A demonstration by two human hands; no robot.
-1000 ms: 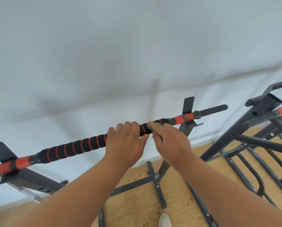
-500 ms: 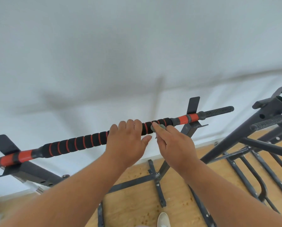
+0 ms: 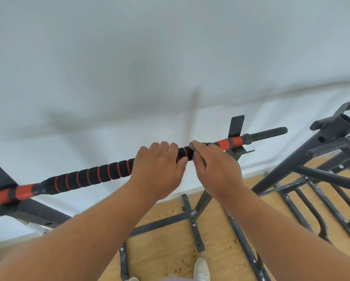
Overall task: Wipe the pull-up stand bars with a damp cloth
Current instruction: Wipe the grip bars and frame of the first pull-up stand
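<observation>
The pull-up stand's top bar [image 3: 93, 175] runs from lower left to upper right, padded in black foam with red rings and red sleeves near both ends. My left hand [image 3: 158, 171] grips the foam near the bar's middle, fingers curled over the top. Just to its right, my right hand [image 3: 216, 169] pinches a small grey cloth [image 3: 192, 146] against the bar; only a bit of the cloth shows past my fingertips. The bar's ribbed black end [image 3: 269, 133] sticks out beyond the right bracket.
A white wall fills the background. Below lie the stand's dark base struts [image 3: 160, 223] on a wooden floor [image 3: 166, 252]. A second dark frame [image 3: 322, 153] with a red-and-black handle stands at the right. My light shoe [image 3: 201, 269] shows at the bottom.
Both hands stay on the same stretch of the bar; the right hand with the cloth has shifted only slightly. The view has tilted a little.
</observation>
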